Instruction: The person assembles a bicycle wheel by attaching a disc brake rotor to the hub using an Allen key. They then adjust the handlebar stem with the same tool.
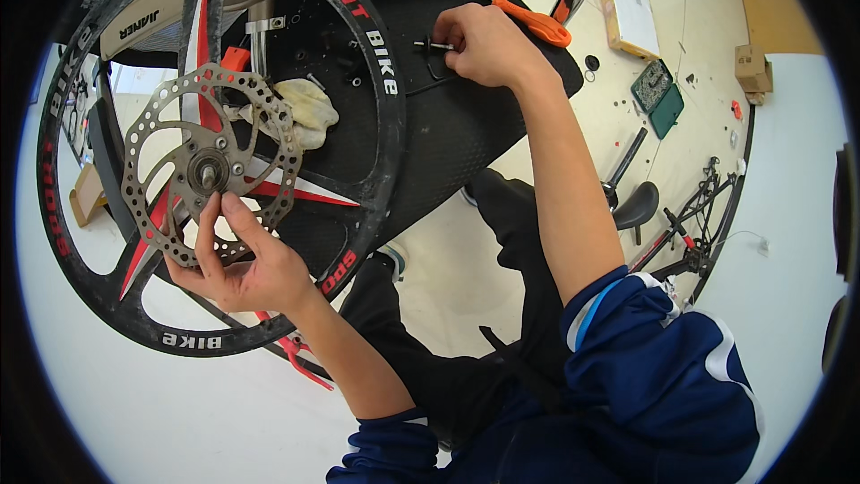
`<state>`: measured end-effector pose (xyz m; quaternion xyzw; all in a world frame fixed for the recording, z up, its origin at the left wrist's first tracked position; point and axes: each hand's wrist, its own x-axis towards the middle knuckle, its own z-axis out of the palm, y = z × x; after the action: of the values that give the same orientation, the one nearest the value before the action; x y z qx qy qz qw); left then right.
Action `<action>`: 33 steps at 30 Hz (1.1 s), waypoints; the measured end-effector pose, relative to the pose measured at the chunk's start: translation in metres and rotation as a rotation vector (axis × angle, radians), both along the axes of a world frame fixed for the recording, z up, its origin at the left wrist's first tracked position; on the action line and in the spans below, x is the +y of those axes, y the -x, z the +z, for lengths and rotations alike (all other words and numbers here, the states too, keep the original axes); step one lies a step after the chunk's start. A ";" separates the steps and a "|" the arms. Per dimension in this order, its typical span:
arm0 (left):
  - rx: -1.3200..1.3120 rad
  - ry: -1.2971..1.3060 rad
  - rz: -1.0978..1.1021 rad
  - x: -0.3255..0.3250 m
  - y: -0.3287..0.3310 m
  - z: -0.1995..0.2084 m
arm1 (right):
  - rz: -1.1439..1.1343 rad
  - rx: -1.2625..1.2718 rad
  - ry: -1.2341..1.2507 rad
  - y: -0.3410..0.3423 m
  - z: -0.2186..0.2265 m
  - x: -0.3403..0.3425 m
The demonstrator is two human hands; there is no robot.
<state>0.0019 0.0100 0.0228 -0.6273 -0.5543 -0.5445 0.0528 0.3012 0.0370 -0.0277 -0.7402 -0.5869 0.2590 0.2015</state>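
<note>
A black bicycle wheel with red and white spokes stands tilted at the left, its drilled metal brake disc facing me. My left hand reaches the hub from below. Thumb and forefinger close together at the axle, while the other fingers curl behind the disc's lower edge. Over the black padded seat, my right hand pinches a small metal rod with a dark part beside it. Its exact kind is partly hidden by the fingers.
An orange-handled screwdriver lies beyond my right hand. On the seat are a pale crumpled glove or cloth and several small metal parts. Across the floor lie a green parts case, a white-topped box, a bicycle saddle and a bicycle frame.
</note>
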 end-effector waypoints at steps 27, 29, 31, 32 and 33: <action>0.073 -0.022 0.041 -0.006 0.007 0.002 | 0.221 0.826 -0.772 0.157 0.088 0.014; 0.095 -0.004 0.039 -0.008 0.007 0.003 | 0.195 0.864 -0.769 0.164 0.084 0.015; 0.064 -0.017 0.025 -0.006 0.005 0.000 | 0.158 0.835 -0.799 0.168 0.080 0.017; 0.052 -0.023 0.021 -0.006 0.004 0.001 | 0.138 0.796 -0.828 0.170 0.080 0.018; 0.052 -0.018 0.023 -0.006 0.004 0.002 | 0.117 0.756 -0.856 0.171 0.079 0.019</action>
<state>-0.0017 0.0038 0.0246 -0.6342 -0.5551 -0.5324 0.0788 0.1298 0.0560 0.0512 -0.4148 -0.5664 0.2557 0.6647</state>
